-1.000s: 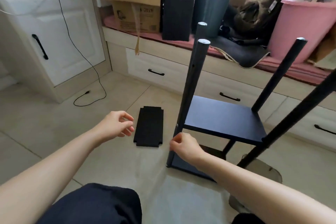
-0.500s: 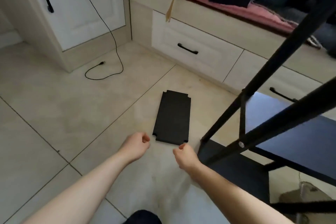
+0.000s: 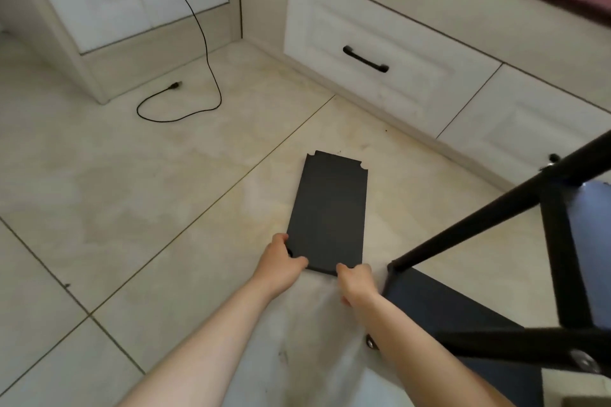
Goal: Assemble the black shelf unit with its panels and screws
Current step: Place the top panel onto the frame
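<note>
Both the left hand (image 3: pixel 281 263) and right hand (image 3: pixel 355 281) grip the near edge of the loose black panel (image 3: pixel 330 211), seemingly flat on the floor (image 3: pixel 132 192). Next: lift it into the shelf frame (image 3: pixel 496 218) alongside.

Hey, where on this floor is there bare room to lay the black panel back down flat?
Bare tile lies left of the black panel, between it, the cable and the white cabinet. It is crowded on the right, where the shelf frame stands close beside the right hand.
</note>
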Available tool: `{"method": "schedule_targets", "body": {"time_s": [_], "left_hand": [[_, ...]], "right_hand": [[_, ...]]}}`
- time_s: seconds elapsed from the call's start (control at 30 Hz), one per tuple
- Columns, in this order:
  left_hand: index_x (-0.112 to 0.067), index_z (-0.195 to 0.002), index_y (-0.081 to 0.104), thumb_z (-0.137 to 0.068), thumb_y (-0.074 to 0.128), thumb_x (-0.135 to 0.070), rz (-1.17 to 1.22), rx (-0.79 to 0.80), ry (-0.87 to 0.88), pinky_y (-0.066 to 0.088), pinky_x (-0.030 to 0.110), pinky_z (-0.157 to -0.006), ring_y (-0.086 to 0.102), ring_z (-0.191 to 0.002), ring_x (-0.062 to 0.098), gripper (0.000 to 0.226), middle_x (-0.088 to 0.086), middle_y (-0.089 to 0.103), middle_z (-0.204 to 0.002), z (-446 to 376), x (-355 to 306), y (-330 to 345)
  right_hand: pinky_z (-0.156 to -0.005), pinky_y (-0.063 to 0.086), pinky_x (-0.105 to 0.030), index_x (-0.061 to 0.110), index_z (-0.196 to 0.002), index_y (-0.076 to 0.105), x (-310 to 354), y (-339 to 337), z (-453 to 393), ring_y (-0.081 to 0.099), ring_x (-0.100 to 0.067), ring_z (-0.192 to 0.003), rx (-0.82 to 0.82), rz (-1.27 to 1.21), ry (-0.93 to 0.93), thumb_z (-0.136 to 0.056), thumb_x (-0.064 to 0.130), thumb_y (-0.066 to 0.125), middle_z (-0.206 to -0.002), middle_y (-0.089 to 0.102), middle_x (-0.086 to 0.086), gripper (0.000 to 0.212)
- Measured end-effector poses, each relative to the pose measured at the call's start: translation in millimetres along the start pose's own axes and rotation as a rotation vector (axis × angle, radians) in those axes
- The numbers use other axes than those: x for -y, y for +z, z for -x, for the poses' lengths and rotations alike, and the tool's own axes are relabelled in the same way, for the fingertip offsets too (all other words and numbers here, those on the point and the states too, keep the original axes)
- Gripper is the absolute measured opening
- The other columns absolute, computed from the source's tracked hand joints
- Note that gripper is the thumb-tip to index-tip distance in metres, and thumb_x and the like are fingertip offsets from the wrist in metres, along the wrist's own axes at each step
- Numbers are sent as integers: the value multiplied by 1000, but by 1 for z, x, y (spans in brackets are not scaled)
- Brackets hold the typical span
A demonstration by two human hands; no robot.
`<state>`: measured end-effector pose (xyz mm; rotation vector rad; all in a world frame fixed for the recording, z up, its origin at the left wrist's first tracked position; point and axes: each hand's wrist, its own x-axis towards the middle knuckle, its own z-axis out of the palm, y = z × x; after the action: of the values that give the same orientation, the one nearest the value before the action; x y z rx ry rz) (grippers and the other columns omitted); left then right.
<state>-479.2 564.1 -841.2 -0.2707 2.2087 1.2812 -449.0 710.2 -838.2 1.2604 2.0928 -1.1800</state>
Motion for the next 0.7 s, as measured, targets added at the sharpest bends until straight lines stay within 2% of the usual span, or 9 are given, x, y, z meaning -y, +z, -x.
{"method": "schedule_targets", "body": {"time_s": [0.13,0.2,0.33,0.37,0.43,0.5,0.57,0.63,0.7], "left_hand": [[-10,-148,30,-84,70,-16,41,17,-24,45,36,-104,54,-124,25,76,7,54,-139,-7,3,6],[-11,-148,30,-83,71,-15,92,10,-44,43,43,-109,52,-128,29,77,10,52,-139,-9,1,7],[-14,-144,36,-83,72,-20,148,-53,-105,43,46,-108,50,-126,32,70,10,45,-138,-14,-1,5],[-13,-143,38,-84,71,-20,150,-84,-116,44,45,-107,51,-124,32,67,10,43,-137,-14,-1,4],[-10,-139,43,-87,69,-19,197,-154,-133,48,41,-102,56,-114,31,59,11,44,-136,-15,-3,0],[-7,-130,52,-89,67,-20,248,-216,-150,49,35,-90,59,-104,29,46,12,50,-131,-16,-4,-7],[-6,-107,64,-89,65,-18,287,-255,-145,46,31,-78,61,-94,29,21,16,62,-116,-18,-5,-16],[-7,-84,64,-90,64,-14,401,-273,-147,52,33,-80,63,-86,32,9,18,69,-98,-18,-8,-27],[-6,-91,65,-93,65,-13,549,-238,-194,57,41,-88,66,-84,33,8,16,69,-95,-17,-12,-38]], "right_hand": [[-98,50,-48,8,-139,35,-4,8,-4,55,-38,-110,-32,-137,58,-96,23,55,-139,42,-20,50],[-95,53,-46,10,-140,35,-5,9,-6,54,-36,-108,-45,-245,91,-94,22,58,-138,43,-18,53],[-94,53,-45,5,-132,36,-2,9,-6,55,-39,-113,-69,-367,162,-89,27,68,-134,48,-21,58],[-90,54,-44,4,-131,34,-1,9,-5,57,-39,-111,-62,-394,175,-88,27,71,-131,51,-21,61],[-69,56,-39,4,-128,34,1,9,-1,62,-36,-94,-6,-505,199,-87,22,74,-123,56,-20,60],[-57,55,-39,4,-127,38,3,7,4,65,-35,-85,93,-722,249,-87,12,74,-120,59,-21,54],[-57,55,-43,2,-130,44,4,5,11,67,-38,-87,202,-960,271,-90,4,69,-120,59,-24,47],[-63,55,-45,1,-131,48,7,3,18,67,-38,-86,253,-1062,248,-92,-1,64,-118,61,-23,42],[-67,55,-45,4,-132,48,10,0,27,67,-38,-89,278,-1110,218,-93,-4,60,-121,60,-22,42]]}}
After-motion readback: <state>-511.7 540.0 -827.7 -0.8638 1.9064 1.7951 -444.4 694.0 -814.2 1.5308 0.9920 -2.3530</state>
